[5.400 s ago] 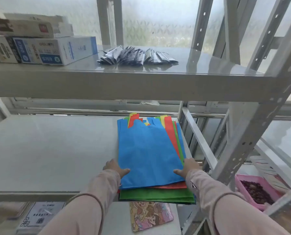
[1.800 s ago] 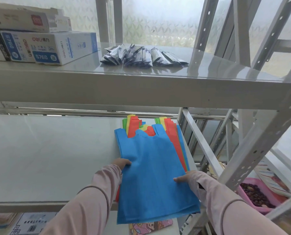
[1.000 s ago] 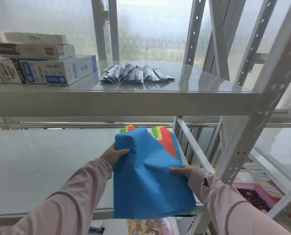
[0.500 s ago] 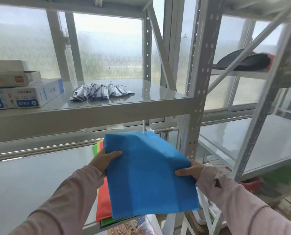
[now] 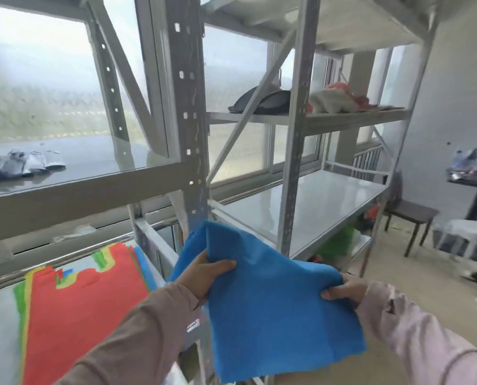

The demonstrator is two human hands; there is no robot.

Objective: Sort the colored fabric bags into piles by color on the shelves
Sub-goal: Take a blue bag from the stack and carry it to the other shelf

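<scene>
Steel shelf (image 5: 315, 207) at 2 o'clock looks the likely drop pt. Blue bag (image 5: 273, 315) hangs mid-air; L hand (image 5: 204, 276) and R hand (image 5: 345, 290) each grip an edge. Lay flat, square corners, clear of mixed stack (image 5: 84, 301) at 8 o'clock.

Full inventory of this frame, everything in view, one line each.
blue bag: one, blue, held up in the air, off the shelves
bag stack: one, red on top with green, yellow and blue edges, lower shelf of left rack
packets: several, grey, left rack's upper shelf
cap: one, dark, upper shelf of right rack
cloth heap: one, white and red, right of the cap
green item: one, green, under right rack's middle shelf, too blurred to identify
stool: one, dark, floor at right
left hand: grips the blue bag's left edge
right hand: grips its right edge
</scene>
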